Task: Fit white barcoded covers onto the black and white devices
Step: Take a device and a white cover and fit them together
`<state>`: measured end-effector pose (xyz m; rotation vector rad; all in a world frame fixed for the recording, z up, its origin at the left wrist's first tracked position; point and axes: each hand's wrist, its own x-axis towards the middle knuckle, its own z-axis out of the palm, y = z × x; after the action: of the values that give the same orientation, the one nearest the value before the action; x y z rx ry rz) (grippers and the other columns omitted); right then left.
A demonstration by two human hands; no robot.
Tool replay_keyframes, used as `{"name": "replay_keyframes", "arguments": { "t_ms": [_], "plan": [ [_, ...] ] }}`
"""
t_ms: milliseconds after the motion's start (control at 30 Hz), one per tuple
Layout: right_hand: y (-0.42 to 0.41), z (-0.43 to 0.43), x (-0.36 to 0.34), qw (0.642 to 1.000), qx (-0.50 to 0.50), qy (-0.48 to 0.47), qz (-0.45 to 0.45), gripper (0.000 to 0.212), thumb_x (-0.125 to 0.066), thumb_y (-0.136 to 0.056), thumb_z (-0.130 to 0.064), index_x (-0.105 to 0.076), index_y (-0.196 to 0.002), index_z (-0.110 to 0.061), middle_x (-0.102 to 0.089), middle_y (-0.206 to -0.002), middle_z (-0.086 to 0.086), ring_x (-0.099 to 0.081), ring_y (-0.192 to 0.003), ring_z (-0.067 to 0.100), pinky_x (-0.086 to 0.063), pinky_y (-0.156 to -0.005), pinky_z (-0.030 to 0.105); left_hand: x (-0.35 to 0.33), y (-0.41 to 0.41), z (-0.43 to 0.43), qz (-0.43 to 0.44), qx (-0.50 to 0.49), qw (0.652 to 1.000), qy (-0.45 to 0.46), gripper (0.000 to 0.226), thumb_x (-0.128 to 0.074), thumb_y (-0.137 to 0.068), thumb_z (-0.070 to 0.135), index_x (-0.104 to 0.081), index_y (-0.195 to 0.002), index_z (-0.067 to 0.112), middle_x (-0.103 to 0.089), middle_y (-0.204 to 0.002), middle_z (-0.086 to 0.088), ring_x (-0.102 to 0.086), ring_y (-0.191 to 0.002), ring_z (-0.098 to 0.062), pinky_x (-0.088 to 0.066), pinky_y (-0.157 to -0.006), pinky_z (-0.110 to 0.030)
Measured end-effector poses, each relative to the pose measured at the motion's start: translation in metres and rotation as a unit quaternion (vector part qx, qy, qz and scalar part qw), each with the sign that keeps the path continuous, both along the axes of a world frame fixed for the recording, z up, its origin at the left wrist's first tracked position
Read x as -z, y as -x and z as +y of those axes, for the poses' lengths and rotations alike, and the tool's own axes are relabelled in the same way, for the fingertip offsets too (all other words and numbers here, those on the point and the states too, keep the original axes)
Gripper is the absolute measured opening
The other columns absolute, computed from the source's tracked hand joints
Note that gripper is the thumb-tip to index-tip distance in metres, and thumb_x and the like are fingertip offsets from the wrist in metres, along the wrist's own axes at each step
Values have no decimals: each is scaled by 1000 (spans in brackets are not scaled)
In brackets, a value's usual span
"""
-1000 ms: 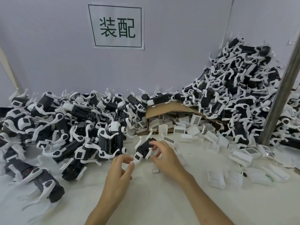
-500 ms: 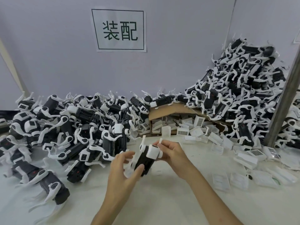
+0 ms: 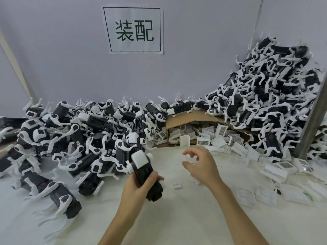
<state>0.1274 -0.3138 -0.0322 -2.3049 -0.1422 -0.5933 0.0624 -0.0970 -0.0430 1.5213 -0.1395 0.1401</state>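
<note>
step: looks like cover pickup, device in hand, no cover going on yet
left hand [image 3: 137,185]: gripping the device [image 3: 144,171] round its black body, white end tilted up and away, above the surface [image 3: 177,220]
right hand [image 3: 200,165]: hovering just right of the device, fingers loosely curled; something pale and blurry at the fingertips, can't tell if pinched
covers [image 3: 203,141]: spilling out of the cardboard box [image 3: 187,119] onto the surface, near the right hand
next move: probably grab one cover, turn it right way round, line up, press till seated
heads-up: piles of devices [image 3: 88,137] crowding in close, easy to snag
</note>
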Motion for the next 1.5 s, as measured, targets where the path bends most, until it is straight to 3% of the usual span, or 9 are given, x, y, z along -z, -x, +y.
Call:
{"name": "replay_keyframes", "arguments": {
  "t_ms": [167, 333, 500, 600, 667, 733, 833, 967, 1500],
  "plan": [
    [-4, -20, 7, 975, 23, 29, 219, 33, -67, -69, -13, -61, -90, -38, -53, -97, -10, -56, -82, 7, -40, -58, 20, -3, -1, 8, 53, 17, 996, 75, 52, -66, -76, 48, -62, -111, 10, -77, -97, -11, -69, -79, -23, -58, -69, -35],
    [-6, -12, 11, 982, -9, -53, 184, 32, -63, -76, -1, -69, -87, -30, -60, -90, -4, -60, -76, 11, -45, -50, 15, -3, -3, 11, 98, 62, 986, 123, 57, -66, -76, 47, -62, -118, 8, -74, -93, -19, -66, -68, -20, -55, -57, -31],
    [-4, -4, 14, 990, 7, 30, 136, 28, -77, -74, -12, -59, -74, -33, -49, -81, -7, -49, -69, 5, -34, -57, 13, 1, -8, 12, 109, 103, 980, 134, 62, -49, -85, 60, -63, -126, 15, -73, -114, -17, -70, -89, -24, -56, -77, -40],
    [-1, 4, 9, 999, 12, -37, 36, 37, -68, -74, 5, -56, -68, -30, -46, -70, -7, -43, -60, 4, -36, -56, 12, 2, -11, 11, 113, 112, 976, 148, 63, -46, -86, 55, -58, -133, 14, -72, -122, -13, -70, -106, -28, -42, -96, -48],
    [1, 7, 4, 990, -8, -136, 21, 34, -71, -76, 5, -60, -67, -26, -49, -68, -5, -47, -60, 0, -38, -58, 11, 3, -9, 10, 106, 129, 976, 141, 58, -45, -89, 47, -53, -137, 15, -71, -125, -9, -71, -108, -28, -42, -87, -42],
    [2, 10, -2, 951, -73, -294, 59, 27, -76, -80, 1, -64, -70, -21, -59, -77, -1, -57, -70, -1, -50, -68, 19, 3, -7, 8, 104, 137, 975, 141, 49, -45, -93, 39, -52, -137, 18, -71, -125, -7, -70, -107, -30, -49, -72, -33],
    [7, 19, -7, 811, -229, -516, 155, 12, -72, -81, -2, -65, -82, -11, -70, -95, 10, -71, -85, 18, -57, -74, 26, 4, -6, 5, 100, 129, 978, 130, 31, -44, -102, 27, -58, -130, 25, -72, -121, -9, -66, -109, -28, -51, -65, -27],
    [12, 31, -7, 753, -321, -536, 206, 12, -72, -84, -5, -67, -94, -9, -71, -102, 14, -70, -91, 22, -58, -79, 28, 8, -7, 6, 94, 115, 984, 100, 29, -45, -104, 23, -60, -129, 24, -67, -126, -20, -64, -113, -35, -52, -71, -29],
    [18, 49, 0, 848, -292, -373, 238, 26, -53, -100, -12, -74, -112, -23, -72, -114, 11, -68, -100, 21, -54, -76, 26, 0, 1, 7, 81, 155, 981, 90, 33, -49, -103, 22, -56, -135, 19, -72, -122, -7, -70, -105, -23, -58, -76, -34]
  ]
}}
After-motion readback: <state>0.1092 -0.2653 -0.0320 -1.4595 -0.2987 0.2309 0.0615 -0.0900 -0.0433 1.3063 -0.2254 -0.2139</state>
